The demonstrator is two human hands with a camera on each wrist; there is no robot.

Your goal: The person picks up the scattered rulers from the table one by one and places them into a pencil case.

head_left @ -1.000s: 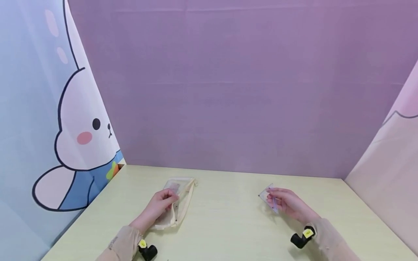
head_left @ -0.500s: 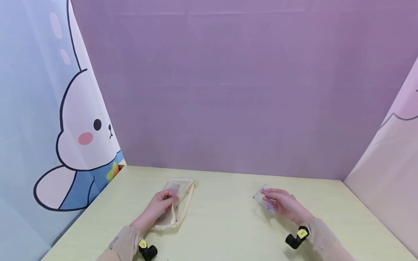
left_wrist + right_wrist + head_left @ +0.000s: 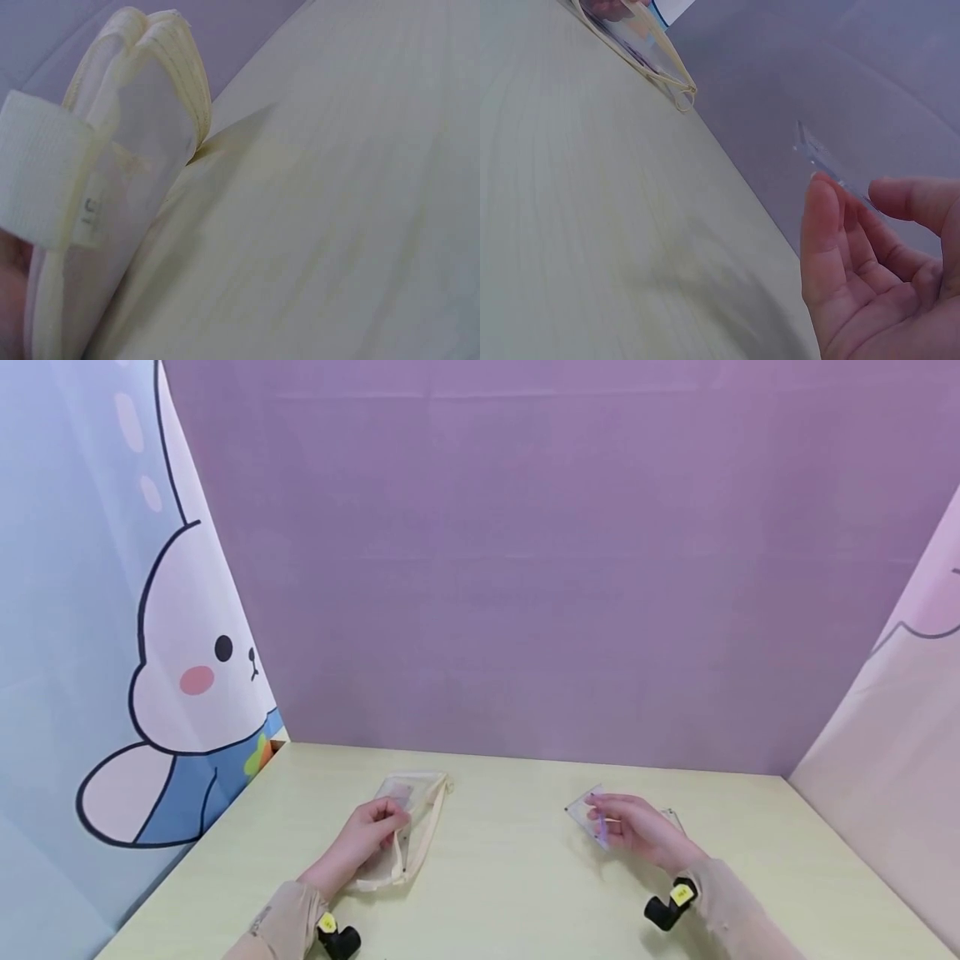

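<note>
On the left of the table lies a see-through zip pouch (image 3: 386,857) with cream edging, flat clear things inside it. My left hand (image 3: 377,827) pinches its opening edge, holding it up from the table. In the left wrist view the zipped edges of the pouch (image 3: 150,97) stand apart, and a white fabric tab (image 3: 45,165) hangs at the side. My right hand (image 3: 637,828) pinches a small clear plastic triangle (image 3: 583,812) with dark dots at its corners. In the right wrist view, thumb and fingers hold this triangle (image 3: 817,154) above the table, seen nearly edge-on.
Another clear flat piece (image 3: 671,817) lies on the pale table (image 3: 502,877) behind my right wrist, mostly hidden. A purple cloth (image 3: 525,568) rises along the back edge. A rabbit-print cloth (image 3: 187,710) hangs at left, a pink and white one (image 3: 900,735) at right.
My right hand has moved left with the clear triangle, toward the pouch. The other clear piece now shows behind it. My left hand and the pouch have stayed in place.
</note>
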